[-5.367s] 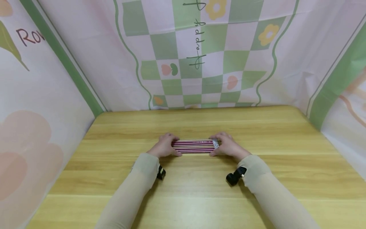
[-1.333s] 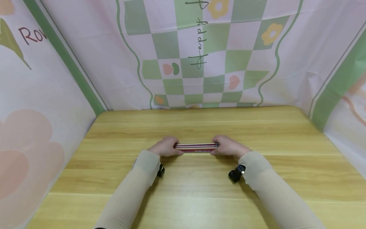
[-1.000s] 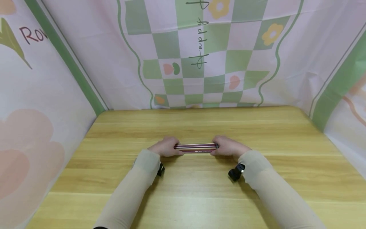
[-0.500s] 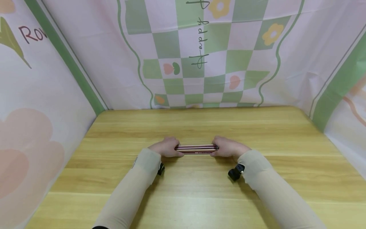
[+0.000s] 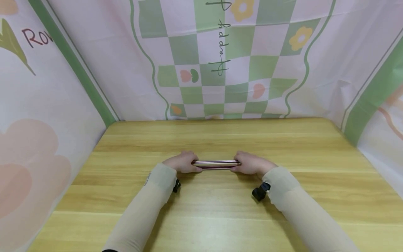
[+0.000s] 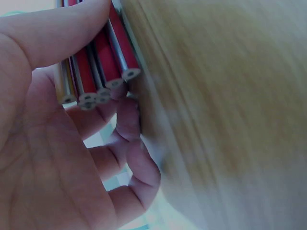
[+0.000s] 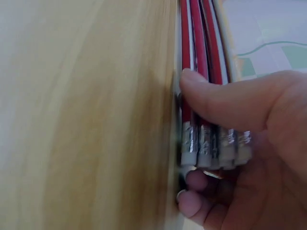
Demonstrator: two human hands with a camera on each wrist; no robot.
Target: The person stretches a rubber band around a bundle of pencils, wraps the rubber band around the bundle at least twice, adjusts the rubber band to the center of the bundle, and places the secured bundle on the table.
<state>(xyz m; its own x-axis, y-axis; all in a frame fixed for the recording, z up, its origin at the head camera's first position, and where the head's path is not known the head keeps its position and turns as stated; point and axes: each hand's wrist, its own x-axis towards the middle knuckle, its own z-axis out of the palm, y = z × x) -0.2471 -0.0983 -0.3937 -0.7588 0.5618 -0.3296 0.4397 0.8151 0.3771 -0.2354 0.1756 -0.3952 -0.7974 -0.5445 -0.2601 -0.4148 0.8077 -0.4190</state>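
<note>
A bundle of red-and-white striped pencils (image 5: 216, 165) lies crosswise between my hands, close over the wooden table. My left hand (image 5: 184, 162) grips its left end. In the left wrist view the thumb presses over the pencils (image 6: 106, 60), whose flat, unsharpened ends show their lead cores, with the other fingers curled beneath. The right hand (image 5: 252, 163) grips the opposite end. Seen from the right wrist, its thumb (image 7: 225, 101) crosses the pencils just above the metal ferrules and white erasers (image 7: 190, 158), which line up unevenly. Fingertips of that hand curl under the eraser ends.
The wooden table (image 5: 217, 217) reaches back to a cloth curtain (image 5: 207, 45) with green checks and flowers. More printed cloth (image 5: 63, 105) hangs along both sides. A small black camera (image 5: 260, 191) sits on the right wrist.
Over five seconds ago the pencils formed a wide flat row; now they are gathered into a narrow, stacked bundle. During the last second the bundle has turned slightly and shifted a little toward me.
</note>
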